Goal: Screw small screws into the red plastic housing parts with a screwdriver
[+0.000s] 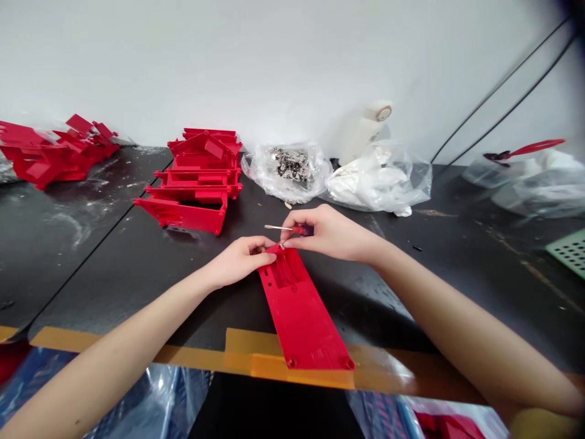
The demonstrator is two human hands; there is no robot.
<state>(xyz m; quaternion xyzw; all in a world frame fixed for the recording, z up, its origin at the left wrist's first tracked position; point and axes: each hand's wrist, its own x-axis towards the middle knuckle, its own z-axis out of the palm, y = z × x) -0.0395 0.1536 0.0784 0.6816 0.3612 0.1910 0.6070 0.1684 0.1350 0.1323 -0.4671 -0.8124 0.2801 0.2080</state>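
Observation:
A long red plastic panel (pixel 301 311) lies on the dark workbench (pixel 137 268), running from the front edge toward the middle. My left hand (pixel 240 261) is closed on the panel's far left corner. My right hand (pixel 331 233) is closed around a small screwdriver (pixel 292 229) with a red handle and a thin metal shaft pointing left. It hovers just above the panel's far end, where a tiny screw seems pinched at the fingertips.
A stack of red plastic housings (pixel 196 180) stands behind the hands, more red parts (pixel 50 152) at far left. Clear bags hold metal screws (pixel 287 166) and white pieces (pixel 379 180). A green perforated tray (pixel 569 251) sits at right. Yellow tape (pixel 256 360) edges the bench.

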